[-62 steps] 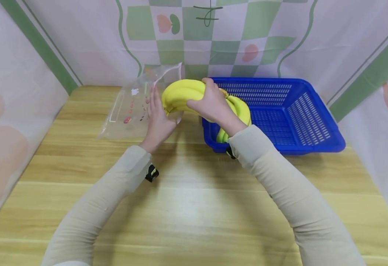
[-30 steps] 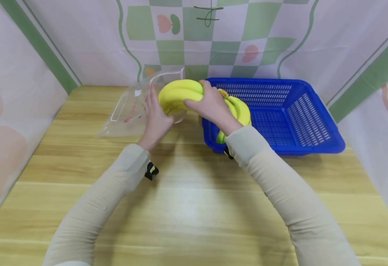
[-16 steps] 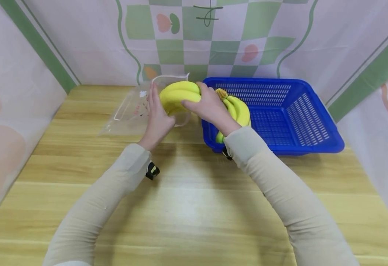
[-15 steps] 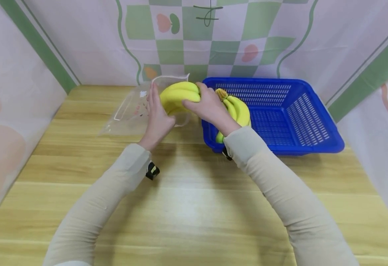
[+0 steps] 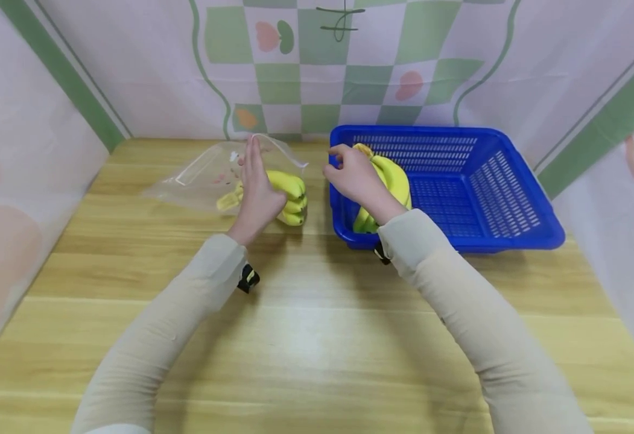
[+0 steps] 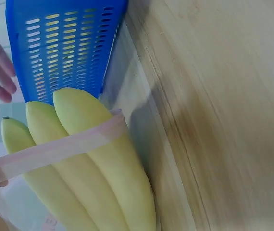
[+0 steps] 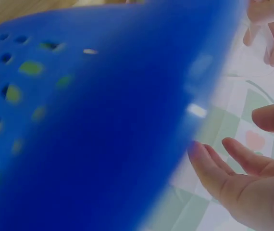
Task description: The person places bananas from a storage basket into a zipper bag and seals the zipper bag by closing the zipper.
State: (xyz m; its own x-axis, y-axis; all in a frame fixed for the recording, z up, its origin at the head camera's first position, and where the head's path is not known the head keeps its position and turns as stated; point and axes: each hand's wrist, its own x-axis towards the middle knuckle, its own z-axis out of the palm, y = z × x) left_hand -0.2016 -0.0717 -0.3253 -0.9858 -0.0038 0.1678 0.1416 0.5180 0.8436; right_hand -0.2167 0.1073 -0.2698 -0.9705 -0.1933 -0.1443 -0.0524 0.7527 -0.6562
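Note:
On the table, a bunch of yellow bananas (image 5: 294,205) lies partly inside a clear plastic zip bag (image 5: 199,172), its green-tinged tips sticking out of the mouth toward the right. The left wrist view shows the bag's pale rim crossing over the bananas (image 6: 105,187). My left hand (image 5: 259,202) holds that rim at the mouth, fingers pointing away from me; its grip is partly hidden. My right hand (image 5: 359,176) hovers over the left end of the blue basket (image 5: 551,232), holding nothing, fingers loosely bent. Beneath it, another banana bunch (image 5: 397,181) rests in the basket.
The wooden table (image 5: 306,337) extends in front of both arms. A checked curtain (image 5: 322,84) hangs right behind the bag and basket, with more cloth at both sides. A narrow gap separates the bananas in the bag from the basket's left wall.
The banana bunch has gone down and left from my right hand into the bag's mouth. My right hand has let go and drawn back rightward. The bag's mouth sits lower; my left hand stayed.

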